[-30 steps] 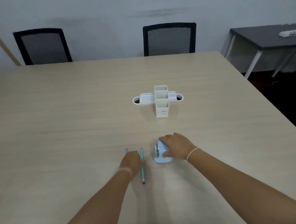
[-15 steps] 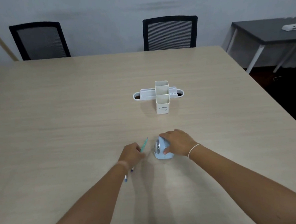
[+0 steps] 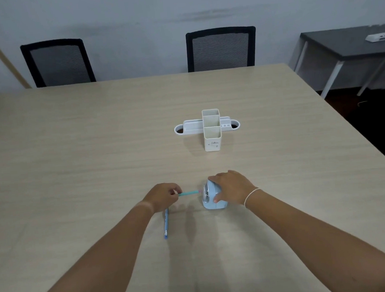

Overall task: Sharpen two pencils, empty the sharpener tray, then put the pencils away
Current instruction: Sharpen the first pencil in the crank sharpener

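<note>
Plain grey wall and two black mesh chairs (image 3: pixel 221 49) are sitting behind this light wood table (image 3: pixel 96 140). Near the table's front edge, my right hand (image 3: pixel 231 187) is clamping down on the pale blue plastic sharpener (image 3: pixel 209 201) while my left hand (image 3: pixel 163 197) is pinching a teal pencil (image 3: pixel 188 193), tip right at the sharpener's hole. A second, blue pencil (image 3: pixel 166 224) is lying just beside my left wrist, and the white plastic desk organizer (image 3: pixel 211 130) is sitting mid-table.
</note>
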Demonstrator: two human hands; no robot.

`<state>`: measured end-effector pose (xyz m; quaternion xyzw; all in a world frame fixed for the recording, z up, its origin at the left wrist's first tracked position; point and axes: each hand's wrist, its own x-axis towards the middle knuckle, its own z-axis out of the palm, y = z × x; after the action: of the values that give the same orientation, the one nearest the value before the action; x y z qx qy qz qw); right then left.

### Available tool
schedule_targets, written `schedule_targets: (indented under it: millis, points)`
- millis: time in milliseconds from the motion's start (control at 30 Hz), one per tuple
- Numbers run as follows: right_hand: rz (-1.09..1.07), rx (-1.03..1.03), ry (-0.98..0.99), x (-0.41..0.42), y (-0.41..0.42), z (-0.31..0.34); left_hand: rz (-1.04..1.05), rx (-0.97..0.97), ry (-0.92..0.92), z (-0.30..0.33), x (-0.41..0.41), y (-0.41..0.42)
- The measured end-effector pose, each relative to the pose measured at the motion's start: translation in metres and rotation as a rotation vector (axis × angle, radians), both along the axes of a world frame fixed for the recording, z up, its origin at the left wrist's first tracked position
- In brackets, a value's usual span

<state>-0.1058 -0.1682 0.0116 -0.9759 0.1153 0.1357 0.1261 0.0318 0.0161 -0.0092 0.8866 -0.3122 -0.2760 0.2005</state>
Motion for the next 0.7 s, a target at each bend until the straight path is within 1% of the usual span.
schedule_targets:
  millis: [167,333,433,567,700]
  points:
    - [-0.006,0.009,-0.002,0.0,0.001,0.001,-0.048,0.071,-0.039,0.002,-0.001,-0.004]
    - [-0.005,0.001,-0.014,-0.001,0.001,0.001,-0.034,0.039,-0.057,0.003,-0.007,-0.015]
    - [-0.001,-0.008,-0.025,-0.001,0.002,0.001,-0.022,-0.002,-0.033,0.0,-0.013,-0.024]
    - [-0.002,-0.009,-0.037,-0.001,0.001,-0.001,0.003,-0.098,0.045,-0.006,-0.012,-0.028]
    - [0.008,-0.018,-0.042,0.0,0.0,-0.004,0.025,-0.087,0.084,-0.009,-0.012,-0.03]
